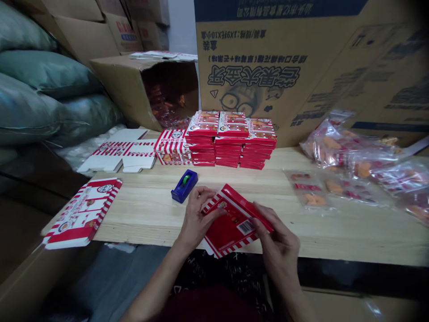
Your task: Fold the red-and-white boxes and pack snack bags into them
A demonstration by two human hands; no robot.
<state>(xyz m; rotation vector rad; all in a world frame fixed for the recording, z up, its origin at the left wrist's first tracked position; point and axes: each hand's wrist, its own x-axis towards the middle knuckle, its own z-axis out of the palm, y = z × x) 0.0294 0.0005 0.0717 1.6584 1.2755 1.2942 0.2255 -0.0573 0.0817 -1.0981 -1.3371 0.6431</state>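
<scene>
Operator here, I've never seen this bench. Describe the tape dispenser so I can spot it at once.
Start at the wooden workbench and find the stacks of red cartons at its back. In front of them, just beyond the person's left hand, lies the blue tape dispenser, the only blue thing on the bench, holding a green tape roll.

red carton (231,228): partly hidden under the left hand (196,219) and the right hand (276,235).
barcode (246,227): too small to read.
plastic bags (410,188): cut off by the picture's right edge.
</scene>
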